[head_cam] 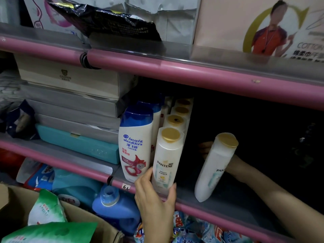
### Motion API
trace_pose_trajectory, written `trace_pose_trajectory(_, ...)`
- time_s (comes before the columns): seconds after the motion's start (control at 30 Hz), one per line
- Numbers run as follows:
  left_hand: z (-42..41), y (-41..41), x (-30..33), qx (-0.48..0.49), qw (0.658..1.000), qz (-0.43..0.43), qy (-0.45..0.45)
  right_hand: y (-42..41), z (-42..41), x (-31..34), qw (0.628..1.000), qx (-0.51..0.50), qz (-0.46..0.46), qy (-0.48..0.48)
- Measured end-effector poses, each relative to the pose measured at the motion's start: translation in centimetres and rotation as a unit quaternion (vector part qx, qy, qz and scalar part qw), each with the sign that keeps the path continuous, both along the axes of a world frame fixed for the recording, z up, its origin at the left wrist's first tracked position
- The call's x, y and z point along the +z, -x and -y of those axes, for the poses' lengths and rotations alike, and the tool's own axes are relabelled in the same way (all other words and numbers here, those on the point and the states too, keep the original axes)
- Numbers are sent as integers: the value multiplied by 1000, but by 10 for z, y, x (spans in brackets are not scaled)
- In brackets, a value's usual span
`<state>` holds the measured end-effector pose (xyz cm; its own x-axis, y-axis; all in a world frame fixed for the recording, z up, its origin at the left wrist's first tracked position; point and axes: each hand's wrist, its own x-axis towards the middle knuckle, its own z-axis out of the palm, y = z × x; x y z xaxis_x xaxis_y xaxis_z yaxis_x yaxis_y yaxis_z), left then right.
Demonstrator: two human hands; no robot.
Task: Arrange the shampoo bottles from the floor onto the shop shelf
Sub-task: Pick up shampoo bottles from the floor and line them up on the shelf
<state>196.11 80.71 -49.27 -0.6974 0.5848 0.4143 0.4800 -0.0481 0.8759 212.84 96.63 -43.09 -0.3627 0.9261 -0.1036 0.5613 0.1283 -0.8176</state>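
Gripping the front Pantene bottle point(166, 158) near its base, the left hand point(156, 195) curls its fingers point(172, 192) round it on the shelf point(228, 207). Right of them, the right hand point(206, 149) holds a second, tilted Pantene bottle point(215, 165) from behind; its finger state cannot be told.

Pink rail point(201, 210) along the grey shelf, and on it a white Pantene bottle point(166, 158) with a gold cap beside a white Head & Shoulders bottle point(135, 144), blue-capped with a red swirl. A second white, gold-capped bottle point(214, 165) further right. Teal box point(77, 143) under grey boxes; blue jug point(114, 206) below.
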Motion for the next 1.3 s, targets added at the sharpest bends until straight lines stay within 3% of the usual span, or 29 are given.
trace_pose_trajectory(0.1,3,0,3,-4,1000,-8,11,-22,37,8,995,87,7,53)
trace_pose_trajectory(0.2,6,0,7,-13,999,-20,40,-31,66,8,991,101,-6,90)
trace_pose_trajectory(0.43,27,8,27,-91,992,-20,86,-8,97,-9,997,52,-51,4)
trace_pose_trajectory(0.87,49,-3,82,-114,992,-53,-11,20,119,-16,994,64,-67,-64)
trace_pose_trajectory(0.97,46,2,101,-115,987,-111,-28,21,120,-16,995,46,-65,-67)
trace_pose_trajectory(1.13,39,18,140,-97,950,-293,-51,24,124,-18,995,7,-77,-69)
trace_pose_trajectory(1.3,29,23,160,-98,939,-328,-44,25,124,-19,995,-1,-81,-55)
